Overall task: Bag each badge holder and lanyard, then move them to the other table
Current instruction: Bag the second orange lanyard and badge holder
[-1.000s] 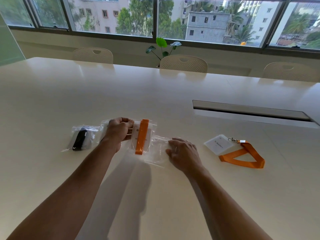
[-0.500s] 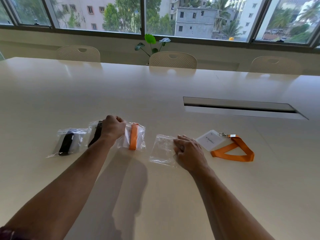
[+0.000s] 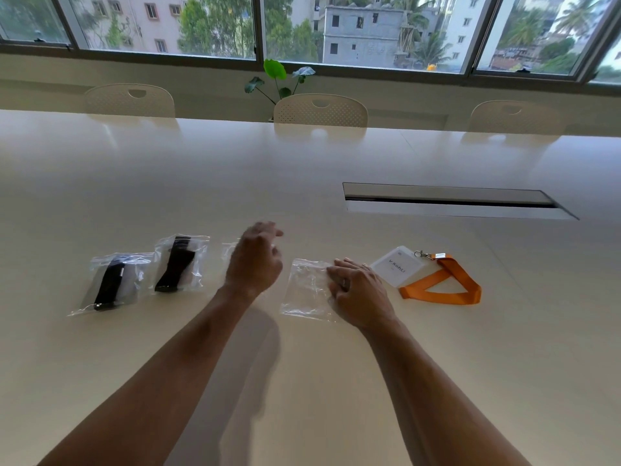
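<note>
Badge holder (image 3: pixel 396 266): a clear holder with a white card lettered "V Kohli" is seen lying flat on the surface (image 3: pixel 302 381), unbagged, just to the right of the right hand, near it but not touched by it.
Orange lanyard (image 3: pixel 443 287): it is clipped to the holder's far corner by a metal clasp (image 3: pixel 421 254) and is laid out in a flat loop to the right of the holder, farther from both hands than the holder.
Empty bag (image 3: pixel 307 290): a clear plastic bag is laid flat between the two hands, its right edge under the right hand's fingertips.
Right hand (image 3: pixel 359 290): it is rested palm down on the surface, with its fingers lightly bent and their tips pressed on the empty bag's right edge; nothing is grasped.
Left hand (image 3: pixel 255 260): it is raised just above the surface, blurred, with the fingers loosely spread and nothing held; it is placed to the left of the empty bag and well apart from the unbagged holder.
Third bag (image 3: pixel 230 252): only a clear corner is shown behind the left hand; its contents cannot be told.
Filled bags: one clear bag (image 3: pixel 181 264) with a black lanyard is set left of the left hand, and another bag (image 3: pixel 112 284) of the same kind is set farther left and nearer the viewer.
Surroundings: a cable slot (image 3: pixel 450 200) is recessed in the surface beyond the holder; three pale chairs (image 3: pixel 321 111), a leafy plant (image 3: pixel 277 79) and windows (image 3: pixel 336 28) are seen along the far side.
</note>
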